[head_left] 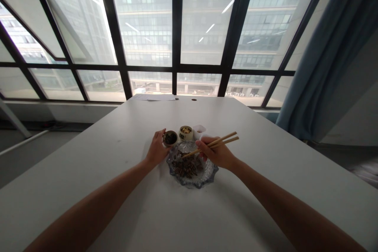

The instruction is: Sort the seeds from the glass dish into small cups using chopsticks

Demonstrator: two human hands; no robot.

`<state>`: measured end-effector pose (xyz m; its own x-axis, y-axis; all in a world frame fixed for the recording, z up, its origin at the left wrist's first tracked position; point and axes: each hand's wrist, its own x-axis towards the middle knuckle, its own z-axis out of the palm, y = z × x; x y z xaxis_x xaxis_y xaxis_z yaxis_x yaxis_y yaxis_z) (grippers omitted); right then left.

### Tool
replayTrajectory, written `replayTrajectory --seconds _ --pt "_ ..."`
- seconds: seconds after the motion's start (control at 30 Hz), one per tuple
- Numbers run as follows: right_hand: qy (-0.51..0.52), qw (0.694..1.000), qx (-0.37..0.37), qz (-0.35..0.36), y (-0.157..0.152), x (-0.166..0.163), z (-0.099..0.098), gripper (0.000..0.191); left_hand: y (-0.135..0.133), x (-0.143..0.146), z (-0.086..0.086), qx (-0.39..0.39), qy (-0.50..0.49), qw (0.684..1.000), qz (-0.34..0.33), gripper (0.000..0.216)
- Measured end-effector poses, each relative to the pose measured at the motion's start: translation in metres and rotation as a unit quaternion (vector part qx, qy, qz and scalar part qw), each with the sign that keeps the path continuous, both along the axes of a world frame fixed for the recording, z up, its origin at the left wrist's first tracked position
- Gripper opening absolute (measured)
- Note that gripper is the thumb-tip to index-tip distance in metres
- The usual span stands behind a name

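Note:
My right hand (213, 152) grips a pair of wooden chopsticks (221, 141), their tips down among small dark brown pieces (186, 166) in a clear glass dish (209, 176) with a wavy rim. Whether the tips pinch a piece is too small to tell. Fingers of my left hand (157, 146) wrap round a small cup (170, 144) with dark contents, just behind the dish's left side. Beside that cup stands a pale cup (186, 136) with dark lettering and yellowish pieces inside. A white cup (199, 130) with a little something in it is to its right.
The white table (112, 157) stretches toward a large window with dark frames (176, 27). Papers (153, 97) lie at its far left edge, near two dark round spots (194, 99). A blue curtain (319, 59) hangs at the right.

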<state>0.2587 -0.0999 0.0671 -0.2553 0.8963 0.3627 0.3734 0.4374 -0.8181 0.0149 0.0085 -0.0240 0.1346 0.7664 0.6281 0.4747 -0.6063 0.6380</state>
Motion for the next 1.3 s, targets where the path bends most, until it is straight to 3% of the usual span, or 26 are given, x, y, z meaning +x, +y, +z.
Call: replayTrajectory --seconds 0.2,0.4,0.47,0.53,0.67,0.87,1.0,1.2,1.3 --pt "0.162 0.981 -0.066 -0.089 0.011 0.008 0.005 0.063 -0.002 0.001 0.003 0.016 0.016 1.000 0.009 0.068" --pt "0.232 0.961 -0.104 -0.105 0.022 0.017 0.008 0.065 -0.004 0.002 0.003 0.015 0.025 1.000 0.002 0.063" --pt "0.231 0.963 -0.074 -0.119 0.019 0.021 0.014 0.064 -0.004 0.002 0.002 -0.005 0.020 1.000 -0.003 0.066" --pt "0.211 0.964 0.005 -0.164 0.013 0.028 0.022 0.062 -0.003 0.002 0.001 -0.028 0.016 0.999 -0.007 0.069" --pt "0.055 0.956 0.166 -0.236 0.000 0.049 0.041 0.058 -0.005 0.003 0.003 -0.055 0.012 0.998 -0.024 0.073" --pt "-0.109 0.956 0.139 -0.234 -0.002 0.061 0.052 0.065 -0.009 0.003 0.007 -0.066 0.011 0.997 -0.027 0.073" --pt "-0.051 0.958 0.150 -0.238 -0.003 0.054 0.051 0.062 -0.010 0.003 0.008 -0.058 0.012 0.998 -0.029 0.072" --pt "0.003 0.996 0.026 -0.089 -0.003 0.031 0.036 0.063 -0.012 0.003 0.010 -0.052 0.011 0.998 -0.033 0.076" --pt "-0.010 0.998 0.010 -0.069 0.001 0.023 0.023 0.062 -0.012 0.003 0.010 -0.055 0.013 0.998 -0.032 0.074"
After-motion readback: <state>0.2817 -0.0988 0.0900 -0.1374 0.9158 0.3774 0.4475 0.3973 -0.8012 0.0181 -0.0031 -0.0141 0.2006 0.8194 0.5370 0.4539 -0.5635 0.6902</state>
